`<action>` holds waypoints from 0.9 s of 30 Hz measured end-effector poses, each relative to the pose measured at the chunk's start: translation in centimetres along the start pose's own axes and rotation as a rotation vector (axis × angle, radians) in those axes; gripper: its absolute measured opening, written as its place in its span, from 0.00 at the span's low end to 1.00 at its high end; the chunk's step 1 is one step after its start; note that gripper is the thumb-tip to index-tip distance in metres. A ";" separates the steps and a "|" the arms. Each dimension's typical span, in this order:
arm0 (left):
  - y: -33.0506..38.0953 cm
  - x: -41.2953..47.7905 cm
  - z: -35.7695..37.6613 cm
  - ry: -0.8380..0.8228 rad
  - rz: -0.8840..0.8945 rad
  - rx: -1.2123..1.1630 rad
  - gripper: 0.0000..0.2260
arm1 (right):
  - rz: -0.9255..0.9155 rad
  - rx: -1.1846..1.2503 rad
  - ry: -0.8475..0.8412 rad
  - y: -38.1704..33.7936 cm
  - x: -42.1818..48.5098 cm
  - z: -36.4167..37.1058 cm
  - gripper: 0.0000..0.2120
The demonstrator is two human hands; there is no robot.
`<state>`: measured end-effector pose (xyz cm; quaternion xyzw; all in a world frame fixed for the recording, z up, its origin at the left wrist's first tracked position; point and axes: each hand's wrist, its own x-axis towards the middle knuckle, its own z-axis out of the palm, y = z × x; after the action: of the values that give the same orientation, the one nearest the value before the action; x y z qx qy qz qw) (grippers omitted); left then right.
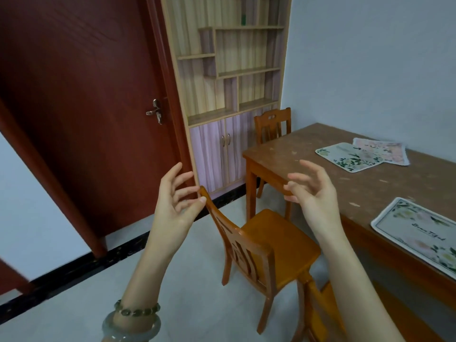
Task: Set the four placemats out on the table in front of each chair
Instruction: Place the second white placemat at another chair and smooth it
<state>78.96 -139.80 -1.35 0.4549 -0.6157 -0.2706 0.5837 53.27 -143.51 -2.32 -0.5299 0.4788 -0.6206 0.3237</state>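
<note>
before you the worktop (320, 169) is matt, scuffed brown wood, the chair (278, 238) glossy varnished orange wood, the placemats (350, 156) soft printed cloth, and your bracelet (137, 311) polished beads.

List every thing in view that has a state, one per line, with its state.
left hand: open, empty
right hand: open, empty
near placemat: flat at table edge
green-leaf placemat: flat, overlapping the pink placemat
near chair: pulled out from table
far chair: at table end
door: open
cabinet doors: shut
</note>
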 end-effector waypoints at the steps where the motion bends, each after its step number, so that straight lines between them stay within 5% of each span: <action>1: -1.0 1.6 -0.7 -0.006 0.000 0.007 0.32 | 0.000 -0.005 0.013 0.6 1.2 1.3 0.23; 16: -14.5 26.8 -5.3 -0.123 0.027 0.030 0.33 | 0.038 -0.147 0.217 5.5 17.7 13.8 0.23; 27: -25.0 43.0 -9.5 -0.419 0.044 -0.111 0.31 | 0.034 -0.241 0.497 9.2 26.1 26.7 0.21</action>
<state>98.33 -186.60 -1.01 0.3423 -0.7173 -0.3800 0.4731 72.14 -176.96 -2.39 -0.3878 0.6229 -0.6646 0.1412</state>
